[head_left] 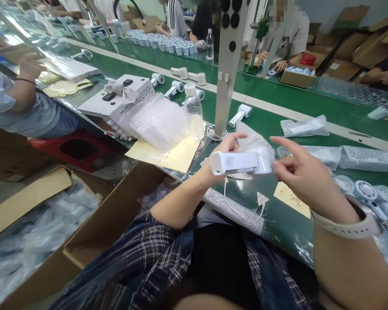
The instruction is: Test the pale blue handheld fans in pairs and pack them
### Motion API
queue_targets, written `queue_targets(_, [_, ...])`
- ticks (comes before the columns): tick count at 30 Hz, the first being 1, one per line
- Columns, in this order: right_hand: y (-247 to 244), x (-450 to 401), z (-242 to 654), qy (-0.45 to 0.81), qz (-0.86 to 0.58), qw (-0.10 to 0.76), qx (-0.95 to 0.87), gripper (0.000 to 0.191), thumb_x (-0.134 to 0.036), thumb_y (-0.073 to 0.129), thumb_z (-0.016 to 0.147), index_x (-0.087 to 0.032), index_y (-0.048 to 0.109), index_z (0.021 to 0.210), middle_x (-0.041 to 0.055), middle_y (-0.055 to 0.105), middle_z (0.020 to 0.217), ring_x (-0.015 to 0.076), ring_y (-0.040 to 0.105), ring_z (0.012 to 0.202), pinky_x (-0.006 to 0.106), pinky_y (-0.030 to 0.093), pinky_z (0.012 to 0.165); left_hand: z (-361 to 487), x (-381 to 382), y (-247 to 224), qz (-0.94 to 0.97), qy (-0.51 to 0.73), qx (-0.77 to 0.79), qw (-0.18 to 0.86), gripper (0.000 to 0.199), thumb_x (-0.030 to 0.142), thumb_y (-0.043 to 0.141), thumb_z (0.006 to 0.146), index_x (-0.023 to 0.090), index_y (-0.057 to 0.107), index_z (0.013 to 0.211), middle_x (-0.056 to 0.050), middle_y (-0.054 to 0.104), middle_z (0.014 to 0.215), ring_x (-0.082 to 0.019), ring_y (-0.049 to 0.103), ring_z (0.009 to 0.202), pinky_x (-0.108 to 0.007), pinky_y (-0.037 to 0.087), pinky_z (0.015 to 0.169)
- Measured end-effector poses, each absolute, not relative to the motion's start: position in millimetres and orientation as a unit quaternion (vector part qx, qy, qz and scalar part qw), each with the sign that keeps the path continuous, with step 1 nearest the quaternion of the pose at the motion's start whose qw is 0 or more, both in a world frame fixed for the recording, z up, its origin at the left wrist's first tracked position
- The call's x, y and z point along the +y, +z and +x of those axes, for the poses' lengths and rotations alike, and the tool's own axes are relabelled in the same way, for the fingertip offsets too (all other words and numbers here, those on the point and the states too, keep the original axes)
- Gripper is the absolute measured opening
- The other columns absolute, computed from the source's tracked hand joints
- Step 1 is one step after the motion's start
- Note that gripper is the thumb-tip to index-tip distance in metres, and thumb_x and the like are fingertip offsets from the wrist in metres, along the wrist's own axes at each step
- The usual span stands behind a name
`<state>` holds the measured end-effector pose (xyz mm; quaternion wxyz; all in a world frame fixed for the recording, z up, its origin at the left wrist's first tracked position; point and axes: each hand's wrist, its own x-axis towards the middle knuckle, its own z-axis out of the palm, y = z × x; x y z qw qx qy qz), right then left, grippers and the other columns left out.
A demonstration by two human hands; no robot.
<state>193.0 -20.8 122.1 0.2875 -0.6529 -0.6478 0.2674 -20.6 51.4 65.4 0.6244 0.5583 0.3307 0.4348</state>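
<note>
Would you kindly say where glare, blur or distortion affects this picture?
In the head view: glare on the glossy green tabletop; blur over the co-worker's hand; the perforated white metal post leans, perhaps from lens distortion; the white plastic handheld device looks sharper.

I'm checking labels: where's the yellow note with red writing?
In the head view, the yellow note lies right of centre on the green table, just below-left of the right hand and right of the white tag.

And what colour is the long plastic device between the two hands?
The long plastic device is white, slightly bluish; it shows best in the head view.
</note>
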Motion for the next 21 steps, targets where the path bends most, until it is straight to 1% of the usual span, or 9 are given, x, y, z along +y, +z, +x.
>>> queue_targets(3, [126.5,0.1,189.5,0.232,-0.691,0.262,-0.633,0.066,-0.013,0.067,0.083,-0.02,0.066,0.149,-0.0067,0.059,0.05,0.0144,0.047,0.043,0.026,0.033,0.045,-4.6,65.8,76.4,0.475,0.435,0.338,0.687,0.038,0.015,0.072,0.09,0.021,0.053,0.123,0.007,0.052,0.074,-0.01,0.05,0.057,-0.021,0.038,0.055])
queue_targets(5, [124.0,8.9,185.5,0.24,-0.69,0.271,-0.627,0.072,-0.007,0.065,0.079,-0.02,0.065,0.15,-0.0071,0.059,0.05,0.0145,0.049,0.044,0.026,0.034,0.046,4.1,74.2,81.8,0.458,0.423,0.355,0.697,0.032,0.012,0.064,0.096,0.022,0.049,0.123,0.007,0.051,0.073,-0.009,0.048,0.052,-0.02,0.035,0.051])
queue_targets(9, [126.5,8.1,184.2,0.329,-0.637,0.365,-0.594,0.077,-0.01,0.065,0.079,-0.02,0.058,0.155,-0.0103,0.054,0.047,0.0131,0.047,0.041,0.024,0.034,0.043,8.4,83.3,96.0,0.455,0.433,0.374,0.682,0.025,0.01,0.05,0.104,0.024,0.046,0.125,0.009,0.043,0.072,-0.004,0.035,0.043,-0.018,0.024,0.045])
queue_targets(12, [142.7,4.8,188.2,0.354,-0.626,0.431,-0.546,0.074,-0.005,0.064,0.08,-0.016,0.06,0.154,-0.0089,0.058,0.047,0.0116,0.047,0.038,0.023,0.036,0.04,2.7,84.4,116.0,0.479,0.422,0.359,0.681,0.026,0.01,0.051,0.105,0.023,0.046,0.127,0.009,0.043,0.076,-0.001,0.033,0.042,-0.017,0.021,0.044])
queue_targets(14, [158.3,6.5,190.6,0.328,-0.626,0.467,-0.531,0.069,-0.001,0.065,0.082,-0.016,0.065,0.149,-0.0074,0.061,0.048,0.0096,0.047,0.038,0.021,0.034,0.039,-2.6,85.8,133.9,0.505,0.432,0.34,0.665,0.029,0.011,0.052,0.105,0.023,0.047,0.131,0.008,0.043,0.078,0.001,0.034,0.044,-0.015,0.02,0.047])
queue_targets(15, [166.5,8.4,191.5,0.307,-0.63,0.477,-0.531,0.066,0.001,0.066,0.083,-0.018,0.068,0.147,-0.0073,0.061,0.049,0.0084,0.047,0.038,0.02,0.033,0.039,-5.3,87.5,143.0,0.523,0.44,0.327,0.653,0.03,0.012,0.053,0.106,0.023,0.048,0.133,0.008,0.042,0.079,0.002,0.035,0.046,-0.014,0.021,0.049])
queue_targets(17, [181.7,13.5,192.8,0.271,-0.636,0.47,-0.549,0.065,0.005,0.069,0.084,-0.021,0.072,0.144,-0.0073,0.062,0.05,0.0065,0.048,0.039,0.019,0.033,0.041,-10.1,92.7,158.5,0.562,0.445,0.304,0.628,0.033,0.014,0.052,0.107,0.022,0.048,0.138,0.008,0.041,0.079,0.003,0.036,0.048,-0.014,0.022,0.053])
queue_targets(19, [192.7,19.5,193.5,0.247,-0.631,0.47,-0.565,0.069,0.01,0.069,0.082,-0.023,0.074,0.142,-0.0076,0.063,0.051,0.0051,0.048,0.039,0.019,0.034,0.041,-13.5,99.5,167.0,0.601,0.422,0.289,0.614,0.036,0.013,0.053,0.107,0.021,0.048,0.141,0.008,0.042,0.077,0.002,0.038,0.05,-0.015,0.024,0.055])
queue_targets(21, [197.6,26.0,193.6,0.233,-0.62,0.493,-0.564,0.069,0.013,0.064,0.083,-0.024,0.076,0.139,-0.0087,0.059,0.049,0.0038,0.045,0.038,0.019,0.03,0.041,-15.4,105.7,167.8,0.629,0.386,0.287,0.611,0.037,0.011,0.053,0.106,0.019,0.047,0.142,0.008,0.043,0.076,0.0,0.039,0.051,-0.017,0.025,0.054])
